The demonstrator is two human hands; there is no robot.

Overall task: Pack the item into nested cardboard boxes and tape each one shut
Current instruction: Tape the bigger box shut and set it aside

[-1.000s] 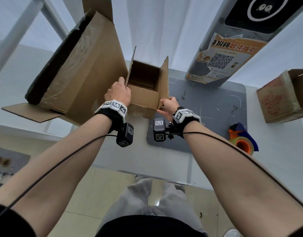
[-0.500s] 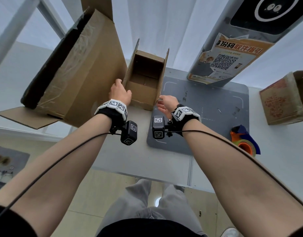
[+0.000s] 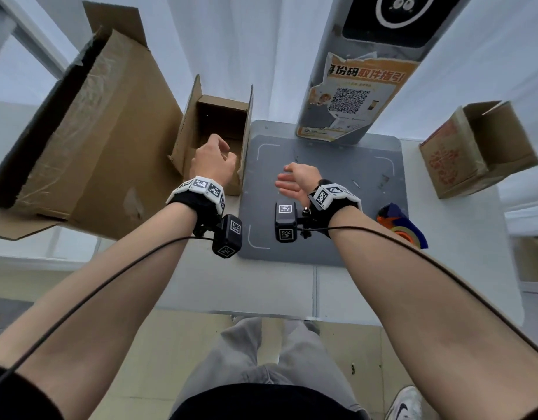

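A small brown cardboard box (image 3: 217, 116) stands with its top flaps up, at the left edge of the grey mat (image 3: 352, 165) and against a large open cardboard box (image 3: 110, 140). My left hand (image 3: 212, 161) hovers in front of the small box's opening, fingers loosely curled and holding nothing. My right hand (image 3: 298, 182) hangs over the mat with its fingers spread, apart from the box. A third, medium box (image 3: 461, 153) lies open at the far right. I see no item inside the small box.
An orange and blue tape dispenser (image 3: 402, 225) lies by the mat's right edge. A grey pillar with a QR-code poster (image 3: 358, 98) rises behind the mat. The white table's front edge (image 3: 261, 313) is near my legs.
Both hands have let go of the small box, which now stands further left beside the large box. My right hand has drawn away over the mat.
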